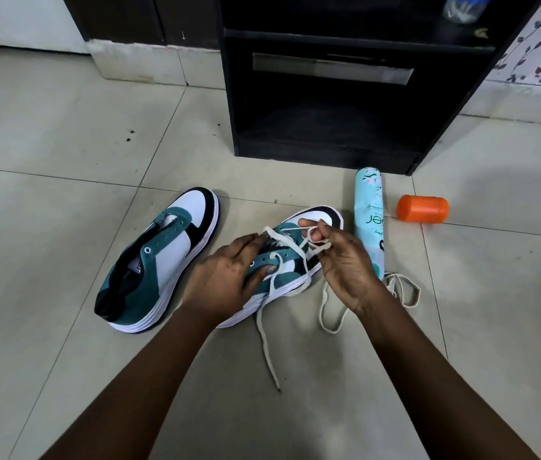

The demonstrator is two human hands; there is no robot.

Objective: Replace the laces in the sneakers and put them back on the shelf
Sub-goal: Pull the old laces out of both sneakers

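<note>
Two teal, white and black sneakers lie on the tiled floor. The left sneaker has bare eyelets and no lace. My left hand holds the right sneaker from above, fingers curled over its tongue area. My right hand pinches a cream lace above the toe end, where it is threaded through the front eyelets. One free end of that lace trails toward me on the floor. A second cream lace lies loose to the right of my right wrist.
A black shelf unit stands just beyond the sneakers, its lower compartment open. A light teal spray can lies on its side beside the right sneaker, and an orange cap lies further right. Flowered wall at far right.
</note>
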